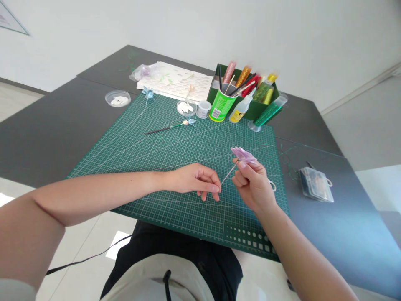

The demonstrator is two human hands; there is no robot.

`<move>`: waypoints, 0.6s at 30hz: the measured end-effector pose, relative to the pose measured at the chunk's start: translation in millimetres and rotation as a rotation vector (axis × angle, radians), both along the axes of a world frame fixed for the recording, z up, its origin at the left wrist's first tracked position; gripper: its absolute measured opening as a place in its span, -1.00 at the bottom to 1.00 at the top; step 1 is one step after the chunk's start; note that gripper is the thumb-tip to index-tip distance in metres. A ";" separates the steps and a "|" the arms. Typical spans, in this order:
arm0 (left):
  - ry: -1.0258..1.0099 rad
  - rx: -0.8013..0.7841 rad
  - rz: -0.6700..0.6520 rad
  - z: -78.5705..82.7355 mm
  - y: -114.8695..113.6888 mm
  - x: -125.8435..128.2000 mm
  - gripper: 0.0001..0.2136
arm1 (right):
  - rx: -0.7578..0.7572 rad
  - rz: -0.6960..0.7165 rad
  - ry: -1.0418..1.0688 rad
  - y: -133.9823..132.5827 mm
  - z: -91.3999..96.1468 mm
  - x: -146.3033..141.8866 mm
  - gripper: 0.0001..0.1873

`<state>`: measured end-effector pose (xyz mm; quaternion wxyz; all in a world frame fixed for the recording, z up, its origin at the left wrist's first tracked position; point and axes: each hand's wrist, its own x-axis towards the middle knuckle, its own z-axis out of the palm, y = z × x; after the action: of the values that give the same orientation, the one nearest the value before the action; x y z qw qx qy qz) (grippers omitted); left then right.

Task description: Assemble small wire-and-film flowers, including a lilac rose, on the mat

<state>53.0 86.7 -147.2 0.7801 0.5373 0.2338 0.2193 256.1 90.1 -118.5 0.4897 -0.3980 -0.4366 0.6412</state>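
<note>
Between thumb and fingers, my right hand [255,184] grips a light purple fabric-like flower [243,155] at its base, above the right part of the green cutting mat [175,146]. From the flower a thin pale stem [228,174] slants down to the left. My left hand [203,180] pinches the lower end of that stem between thumb and forefinger, its other fingers loosely curled. Farther back on the mat lie a dark stick wrapped in green with small flowers at its tip [171,126] and a pale blue flower on a thin stem [148,94].
At the back stand a green can [221,107] of tools, a glue bottle [238,110] and a green box [216,79] of glittery rolls. Shallow dishes [118,98] hold white pieces. White sheets [175,81] lie behind the mat. A clear plastic case [317,184] sits at right.
</note>
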 end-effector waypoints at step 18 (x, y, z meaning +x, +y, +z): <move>0.121 0.073 -0.067 -1.2 -7.8 1.5 -0.91 | 0.033 -0.179 0.049 7.3 4.5 10.6 -0.74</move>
<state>54.5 78.9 -148.4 0.7514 0.5851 0.2543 0.1684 266.7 97.4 -113.9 0.5619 -0.4116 -0.3979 0.5971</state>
